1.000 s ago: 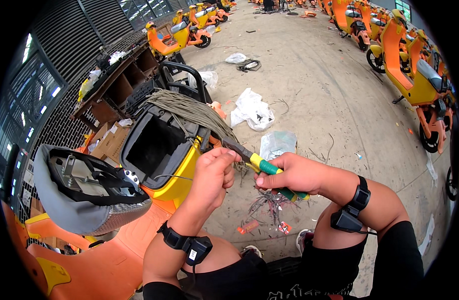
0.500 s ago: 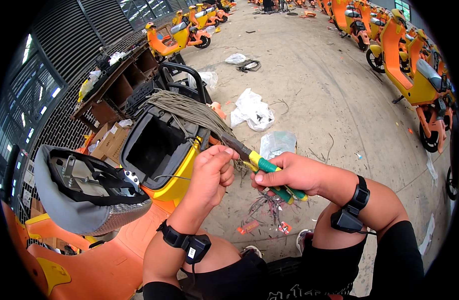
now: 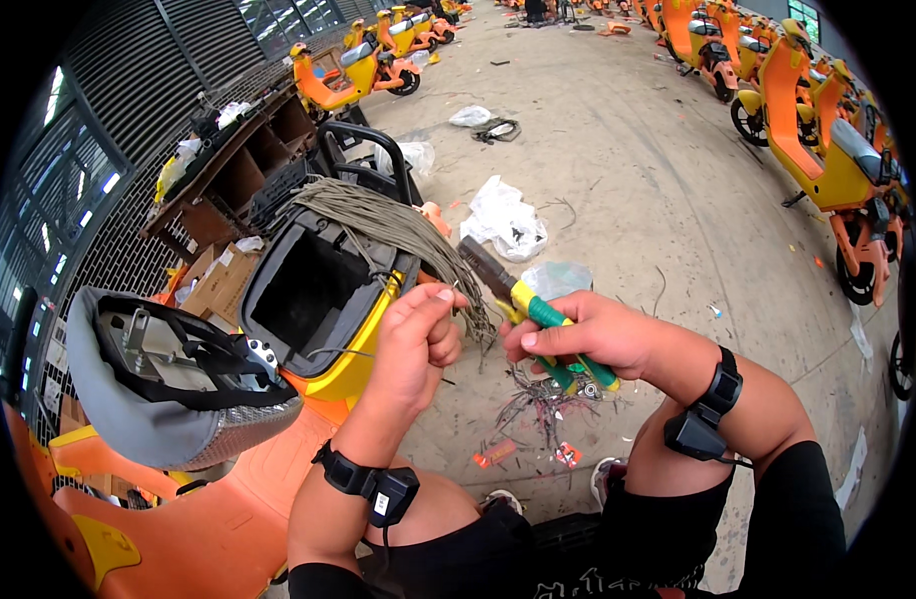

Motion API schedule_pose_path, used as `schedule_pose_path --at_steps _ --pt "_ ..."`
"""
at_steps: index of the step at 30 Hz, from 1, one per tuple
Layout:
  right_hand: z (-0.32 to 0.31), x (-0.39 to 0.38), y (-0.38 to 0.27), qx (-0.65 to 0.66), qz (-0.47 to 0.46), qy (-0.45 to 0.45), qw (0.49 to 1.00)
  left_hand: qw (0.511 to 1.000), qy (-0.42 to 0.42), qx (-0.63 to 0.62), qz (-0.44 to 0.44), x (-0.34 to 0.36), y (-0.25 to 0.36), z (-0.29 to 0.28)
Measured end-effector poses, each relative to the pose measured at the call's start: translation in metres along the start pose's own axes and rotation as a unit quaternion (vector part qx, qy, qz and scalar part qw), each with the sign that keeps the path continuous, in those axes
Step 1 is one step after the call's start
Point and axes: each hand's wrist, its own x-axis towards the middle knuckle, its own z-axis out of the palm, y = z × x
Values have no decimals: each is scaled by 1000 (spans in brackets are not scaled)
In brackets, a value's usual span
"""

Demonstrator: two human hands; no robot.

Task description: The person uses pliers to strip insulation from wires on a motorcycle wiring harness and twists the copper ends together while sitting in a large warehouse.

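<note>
My right hand (image 3: 583,337) grips pliers (image 3: 496,278) with green and yellow handles, their dark jaws pointing up and away to the left. Opposite them, my left hand (image 3: 418,334) is closed in a pinch, a thin wire (image 3: 458,291) just showing at the fingertips. The jaws are apart from this hand. A thin cable (image 3: 343,351) runs from the open storage box (image 3: 363,365) of a yellow and orange scooter and passes behind my left hand. Over the box's far edge drapes a thick bundle of grey-brown cables (image 3: 388,225).
The scooter's grey seat (image 3: 129,419) is tipped up at the left. Wire scraps (image 3: 538,424) and plastic bags (image 3: 503,220) lie on the concrete floor. A brown shelf unit (image 3: 229,170) stands far left; parked scooters (image 3: 827,150) line the right.
The pliers have drawn back from my left fingertips, up and slightly right, with my right hand. My left hand has shifted a little left and still pinches.
</note>
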Motion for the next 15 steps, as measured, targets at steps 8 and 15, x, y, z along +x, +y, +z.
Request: schedule_pose_path --at_steps 8,15 --pt "-11 5 -8 81 -18 160 984 998 38 41 42 3 -4 -9" --pt "-21 5 -13 -51 -124 230 964 985 58 152 51 4 -7 -12"
